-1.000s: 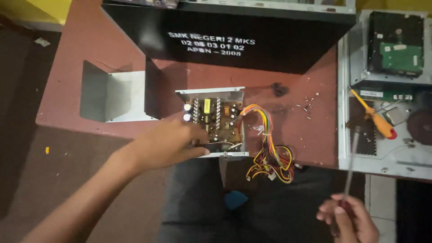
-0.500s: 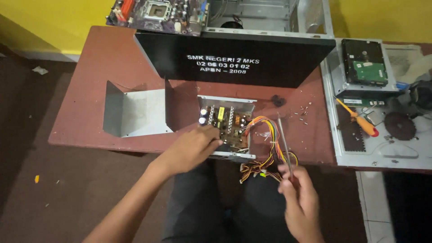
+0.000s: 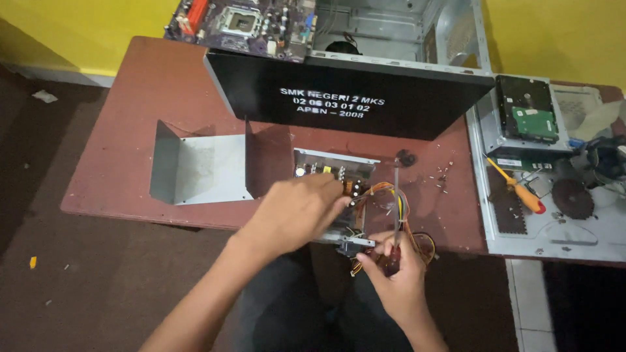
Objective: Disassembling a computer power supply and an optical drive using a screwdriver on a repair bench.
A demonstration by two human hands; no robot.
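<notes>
Now | your left hand (image 3: 297, 212) lies spread on the open power supply (image 3: 334, 201) | your right hand's (image 3: 394, 277) grip pinches a screwdriver (image 3: 395, 212) upright beside it on the desk (image 3: 130, 124)

Yellow wall (image 3: 85, 29), reddish-brown table (image 3: 143, 98), dark brown floor (image 3: 78, 287)

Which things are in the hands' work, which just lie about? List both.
In use: left hand on the opened power supply; right hand holding a screwdriver; coloured wires.
Lying about: bent metal cover, orange screwdriver, hard drive, motherboard, loose screws.
</notes>
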